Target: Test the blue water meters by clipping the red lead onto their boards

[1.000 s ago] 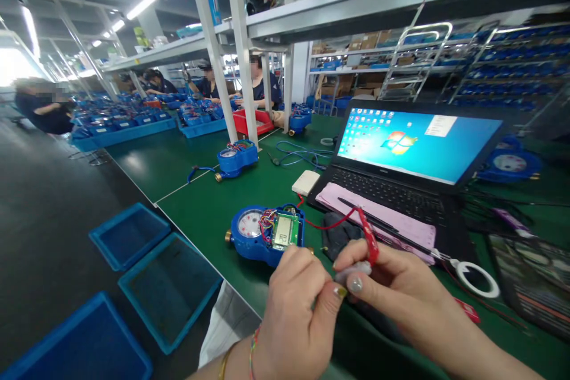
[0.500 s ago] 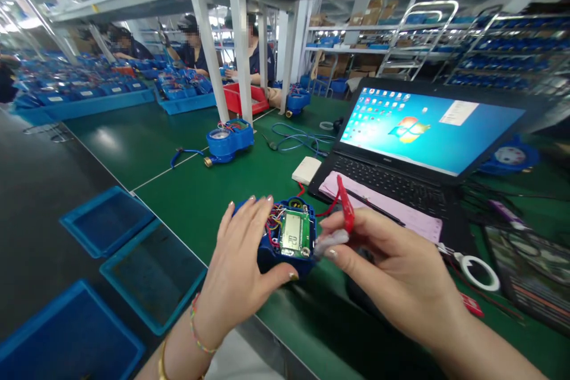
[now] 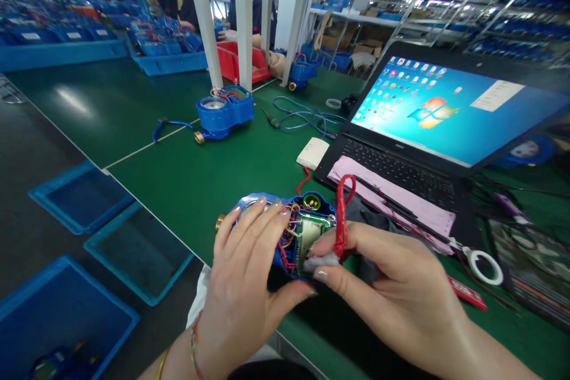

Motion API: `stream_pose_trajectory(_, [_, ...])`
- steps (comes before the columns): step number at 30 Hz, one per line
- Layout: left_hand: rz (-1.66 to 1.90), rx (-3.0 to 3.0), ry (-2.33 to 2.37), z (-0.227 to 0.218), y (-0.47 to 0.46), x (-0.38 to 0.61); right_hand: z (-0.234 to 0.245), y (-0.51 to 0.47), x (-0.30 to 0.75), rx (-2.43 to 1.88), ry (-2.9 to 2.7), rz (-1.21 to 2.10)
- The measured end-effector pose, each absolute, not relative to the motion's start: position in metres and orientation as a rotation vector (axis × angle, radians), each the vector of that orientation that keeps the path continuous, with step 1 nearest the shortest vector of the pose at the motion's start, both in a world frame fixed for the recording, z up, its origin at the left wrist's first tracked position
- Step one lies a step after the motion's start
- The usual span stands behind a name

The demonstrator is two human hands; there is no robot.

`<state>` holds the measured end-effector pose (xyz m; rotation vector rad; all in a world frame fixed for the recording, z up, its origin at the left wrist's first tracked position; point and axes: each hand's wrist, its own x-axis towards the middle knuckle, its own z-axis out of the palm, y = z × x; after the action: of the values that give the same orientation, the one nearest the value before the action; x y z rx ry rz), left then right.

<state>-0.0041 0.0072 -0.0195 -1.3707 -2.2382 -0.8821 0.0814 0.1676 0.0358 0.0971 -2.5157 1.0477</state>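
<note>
A blue water meter (image 3: 307,208) with an open top, coloured wires and a green circuit board sits at the near edge of the green bench (image 3: 187,172). My left hand (image 3: 247,273) wraps around its left side and grips it. My right hand (image 3: 383,285) pinches a red clip connector (image 3: 342,219) on a red wire, plus a small grey-white piece (image 3: 321,261), right against the meter's board.
An open laptop (image 3: 427,124) with a pink sheet (image 3: 401,202) on its keyboard stands to the right. A white box (image 3: 313,153), blue cable, tape roll (image 3: 486,267) and a second blue meter (image 3: 222,113) lie around. Blue bins (image 3: 133,249) sit below left. People work at the far benches.
My left hand went from the red clip to the meter and now grips it. My right hand brought the clip onto the meter's board. The view tilted down.
</note>
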Motion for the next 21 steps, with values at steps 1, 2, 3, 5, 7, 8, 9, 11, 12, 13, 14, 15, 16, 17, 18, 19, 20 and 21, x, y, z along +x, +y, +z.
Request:
stream_pose_trajectory(1, [-0.883, -1.374, -2.235, -0.0195, 0.0072, -0.0043, 0.0372, 0.1670, 0.0809, 0.098, -2.525, 1.039])
stream_pose_trajectory(2, [-0.883, -1.374, -2.230, -0.0193, 0.0072, -0.0045, 0.0382, 0.1667, 0.0805, 0.105, -2.534, 1.030])
stream_pose_trajectory(3, [-0.886, -1.375, -2.227, -0.0190, 0.0072, -0.0046, 0.0389, 0.1665, 0.0804, 0.115, -2.542, 1.019])
stream_pose_trajectory(5, [-0.889, -1.371, -2.226, -0.0184, 0.0074, -0.0048, 0.0387, 0.1667, 0.0805, 0.131, -2.553, 0.980])
stream_pose_trajectory(7, [-0.887, -1.368, -2.236, -0.0180, 0.0077, -0.0050, 0.0374, 0.1672, 0.0809, 0.130, -2.579, 0.941])
stream_pose_trajectory(8, [-0.887, -1.367, -2.239, -0.0179, 0.0078, -0.0050, 0.0366, 0.1673, 0.0810, 0.129, -2.586, 0.930])
stream_pose_trajectory(9, [-0.888, -1.365, -2.242, -0.0178, 0.0079, -0.0050, 0.0358, 0.1674, 0.0811, 0.129, -2.588, 0.924])
stream_pose_trajectory(11, [-0.890, -1.360, -2.241, -0.0176, 0.0080, -0.0050, 0.0343, 0.1673, 0.0810, 0.127, -2.588, 0.919])
stream_pose_trajectory(12, [-0.890, -1.361, -2.239, -0.0173, 0.0081, -0.0050, 0.0337, 0.1671, 0.0810, 0.124, -2.578, 0.918])
stream_pose_trajectory(13, [-0.891, -1.363, -2.232, -0.0171, 0.0081, -0.0050, 0.0331, 0.1670, 0.0810, 0.126, -2.572, 0.920])
stream_pose_trajectory(14, [-0.891, -1.365, -2.228, -0.0168, 0.0081, -0.0052, 0.0326, 0.1668, 0.0809, 0.130, -2.569, 0.923])
stream_pose_trajectory(15, [-0.889, -1.367, -2.228, -0.0166, 0.0081, -0.0053, 0.0321, 0.1666, 0.0809, 0.135, -2.563, 0.928])
stream_pose_trajectory(16, [-0.888, -1.371, -2.231, -0.0165, 0.0082, -0.0055, 0.0317, 0.1664, 0.0808, 0.139, -2.559, 0.930])
stream_pose_trajectory(17, [-0.886, -1.372, -2.238, -0.0164, 0.0082, -0.0057, 0.0314, 0.1661, 0.0808, 0.144, -2.554, 0.927])
stream_pose_trajectory(18, [-0.885, -1.370, -2.243, -0.0164, 0.0082, -0.0057, 0.0311, 0.1659, 0.0807, 0.144, -2.548, 0.918])
stream_pose_trajectory(19, [-0.885, -1.370, -2.251, -0.0164, 0.0082, -0.0056, 0.0308, 0.1656, 0.0806, 0.147, -2.544, 0.905])
stream_pose_trajectory(20, [-0.884, -1.370, -2.258, -0.0164, 0.0083, -0.0055, 0.0305, 0.1653, 0.0805, 0.150, -2.539, 0.888])
stream_pose_trajectory(21, [-0.885, -1.371, -2.260, -0.0163, 0.0083, -0.0052, 0.0302, 0.1651, 0.0805, 0.156, -2.540, 0.870])
